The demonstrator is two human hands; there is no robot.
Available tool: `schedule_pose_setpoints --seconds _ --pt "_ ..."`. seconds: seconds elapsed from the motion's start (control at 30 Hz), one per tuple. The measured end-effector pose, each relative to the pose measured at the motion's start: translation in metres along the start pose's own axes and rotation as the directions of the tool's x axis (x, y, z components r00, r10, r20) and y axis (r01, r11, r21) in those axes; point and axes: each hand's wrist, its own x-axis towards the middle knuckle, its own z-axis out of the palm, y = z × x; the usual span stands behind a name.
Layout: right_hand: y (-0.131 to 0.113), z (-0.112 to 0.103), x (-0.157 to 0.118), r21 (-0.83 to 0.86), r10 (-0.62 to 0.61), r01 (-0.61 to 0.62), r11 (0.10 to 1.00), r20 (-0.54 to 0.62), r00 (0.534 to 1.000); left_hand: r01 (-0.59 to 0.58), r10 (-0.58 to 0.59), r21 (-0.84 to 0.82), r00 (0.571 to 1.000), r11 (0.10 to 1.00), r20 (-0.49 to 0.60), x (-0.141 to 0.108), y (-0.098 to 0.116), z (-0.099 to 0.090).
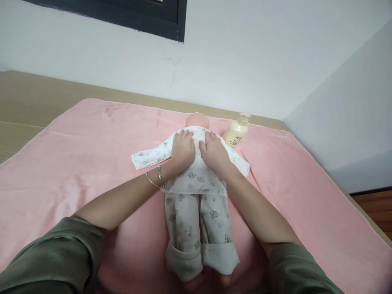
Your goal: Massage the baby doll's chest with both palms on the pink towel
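Observation:
A baby doll [197, 121] lies stretched out on a pink blanket [122, 134], its head at the far side and its feet toward me. It wears a white printed top [196, 179] and matching trousers [186, 220] with the cuffs turned up. My left hand [183, 148] rests flat on the upper left of the top, fingers extended. On the upper right, my right hand [214, 152] lies flat as well, its thumb pointing inward. A strip of fabric shows between the two hands. Both sleeves spread out sideways.
A pump bottle [236, 132] of pale yellow stands on the blanket, just right of the doll's shoulder. Beyond the blanket runs a wooden surface [36, 94] up to a white wall [229, 61]. A dark frame [153, 20] is at the upper left.

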Motion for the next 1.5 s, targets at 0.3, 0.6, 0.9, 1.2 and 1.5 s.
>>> schedule_pose_setpoints --seconds 0.3,0.6,0.9,1.2,1.5 --pt "0.007 0.012 0.004 0.176 -0.24 0.243 0.954 -0.042 0.97 -0.088 0.088 -0.045 0.996 0.995 0.001 0.002 -0.004 0.0" --pt "0.0 0.004 -0.002 0.026 -0.035 0.036 0.999 -0.028 0.999 0.028 -0.03 -0.045 0.999 0.999 -0.046 -0.002 -0.005 0.003" --pt "0.02 0.006 0.015 0.175 -0.29 0.278 0.945 0.05 0.956 -0.059 0.06 0.005 0.998 0.998 -0.019 -0.003 -0.001 -0.004" --pt "0.007 -0.002 0.004 -0.003 0.008 -0.008 1.0 0.007 1.0 -0.075 0.073 0.044 0.997 0.996 0.032 0.001 0.003 -0.011" --pt "-0.003 -0.01 -0.003 -0.085 -0.054 0.054 0.995 -0.003 0.999 -0.087 0.069 0.135 0.988 0.987 0.135 0.003 0.009 -0.023"
